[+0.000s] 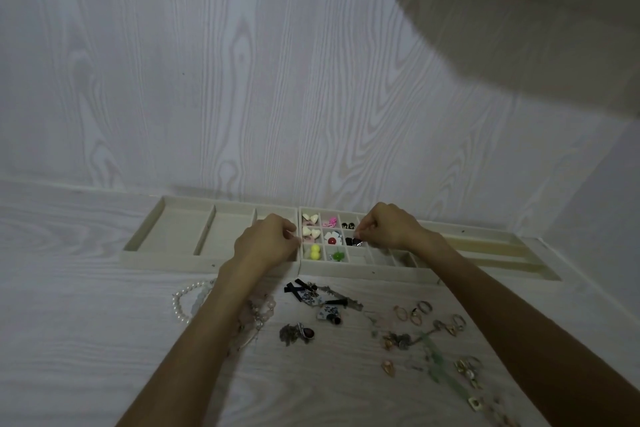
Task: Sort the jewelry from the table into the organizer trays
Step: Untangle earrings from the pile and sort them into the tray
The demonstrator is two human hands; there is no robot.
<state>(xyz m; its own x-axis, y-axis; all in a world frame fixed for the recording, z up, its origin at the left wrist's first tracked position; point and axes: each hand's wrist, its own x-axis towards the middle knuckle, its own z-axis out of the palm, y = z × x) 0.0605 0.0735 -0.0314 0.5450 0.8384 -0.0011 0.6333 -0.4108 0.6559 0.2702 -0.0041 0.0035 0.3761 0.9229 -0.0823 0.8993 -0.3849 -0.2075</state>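
Pinching a small black-and-silver earring (354,241) between curled fingertips, the right hand (384,227) holds it over a middle-row cell of the beige velvet grid tray (349,270). Whether the left hand (266,242), curled at the tray's left edge, grips anything cannot be told. Lowering the piece right into the cell before letting go would probably keep it from bouncing into a neighbouring cell. That earring looks dark, glossy and tiny. Loose gold rings (414,312) and a white pearl strand (183,300) lie on the pale wood-grain table (69,340).
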